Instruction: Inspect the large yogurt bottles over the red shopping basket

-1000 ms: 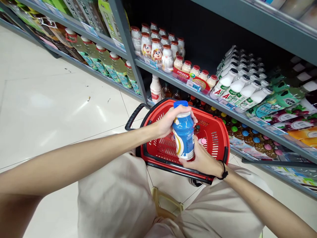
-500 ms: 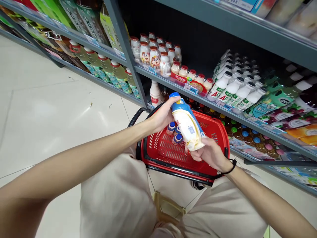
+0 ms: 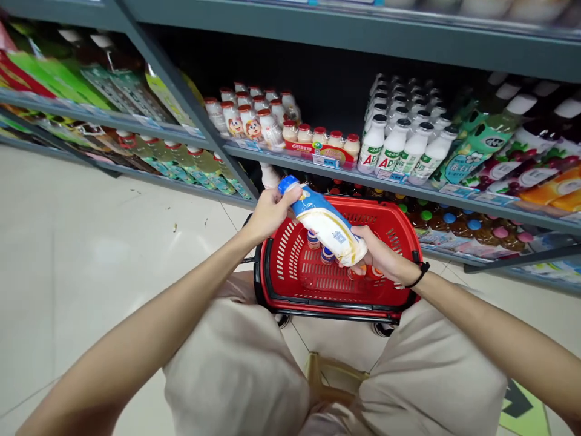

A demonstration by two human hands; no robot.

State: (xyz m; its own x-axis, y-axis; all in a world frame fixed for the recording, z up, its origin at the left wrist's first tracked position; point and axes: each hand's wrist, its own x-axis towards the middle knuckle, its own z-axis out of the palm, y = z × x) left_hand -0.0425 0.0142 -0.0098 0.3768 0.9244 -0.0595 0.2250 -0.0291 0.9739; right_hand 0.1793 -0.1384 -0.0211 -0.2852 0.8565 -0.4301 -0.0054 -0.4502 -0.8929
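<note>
Head view: the left hand [image 3: 267,213] is gripping the blue-capped neck of a white drink bottle [image 3: 329,225], while the right hand [image 3: 382,259] is cupping its base. The bottle is lying tilted above the red shopping basket [image 3: 285,255], over small bottles [image 3: 314,239]. Supporting both ends is probably steadying it best.

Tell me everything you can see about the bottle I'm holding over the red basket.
The bottle looks like plastic, cream-white with blue at the neck and a blue cap, closed. It lies tilted, cap up-left, base down-right, above the red basket. The left hand grips the cap end; the right hand cups the base. Its label is unreadable.
</note>
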